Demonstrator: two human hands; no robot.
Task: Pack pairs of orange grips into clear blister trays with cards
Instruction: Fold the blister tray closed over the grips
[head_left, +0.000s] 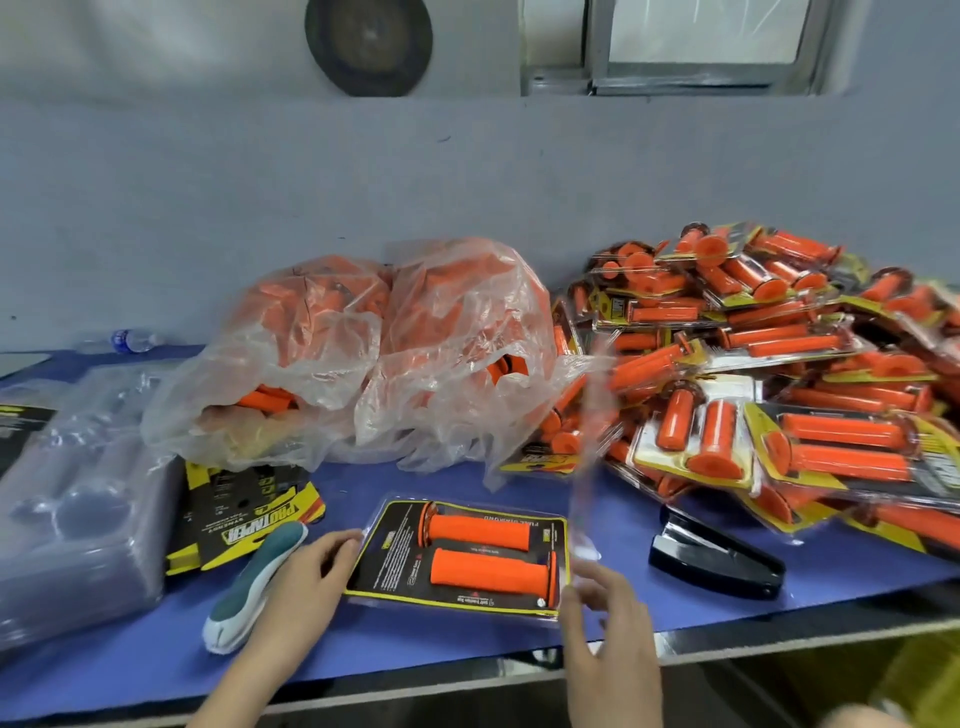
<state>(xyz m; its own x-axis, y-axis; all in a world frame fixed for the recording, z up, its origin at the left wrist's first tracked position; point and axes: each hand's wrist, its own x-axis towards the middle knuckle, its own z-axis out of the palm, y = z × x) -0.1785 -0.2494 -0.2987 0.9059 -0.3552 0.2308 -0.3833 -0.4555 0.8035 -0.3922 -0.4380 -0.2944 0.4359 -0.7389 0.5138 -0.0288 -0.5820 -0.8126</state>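
Note:
A clear blister tray (363, 587) lies open near the table's front edge, with a black-and-yellow card (395, 551) in it. Two orange grips (478, 530) (488, 571) lie side by side on the card. The tray's clear lid (592, 441) stands upright along its right side, blurred. My right hand (608, 618) holds the lid's lower part with its fingertips. My left hand (311, 566) rests with relaxed fingers against the tray's left edge.
Two plastic bags of loose orange grips (311, 338) (467, 338) sit behind the tray. Finished packs (779, 374) pile up at the right. Clear trays (78, 509) and cards (244, 514) are stacked on the left. A black stapler (717, 561), a teal-and-white glove (254, 582) and a water bottle (130, 340) also lie here.

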